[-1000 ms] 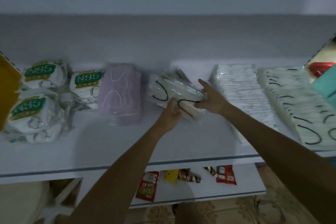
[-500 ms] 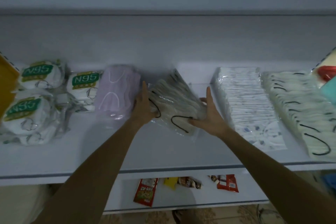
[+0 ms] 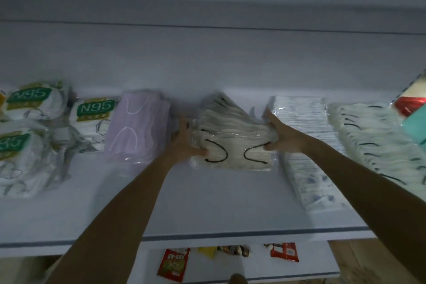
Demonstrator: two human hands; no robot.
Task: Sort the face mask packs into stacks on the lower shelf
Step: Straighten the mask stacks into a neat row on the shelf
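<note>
Just right of the lilac pack [image 3: 138, 127], the left hand [image 3: 186, 143] and right hand [image 3: 280, 138] pinch opposite ends of the mask stack [image 3: 232, 145], which is probably light, squashy and slippery.

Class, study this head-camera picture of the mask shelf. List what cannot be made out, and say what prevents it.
Head view throughout.
Pack count in the white mask stack: blur and clear wrap merge the layers.
Left hand and right hand: motion blur smears how the fingers lie on that stack.
Nearest N95 pack: cut by the left edge.
Red item and teal item: cut by the right edge.
Snack packet print: too small, dim.
</note>
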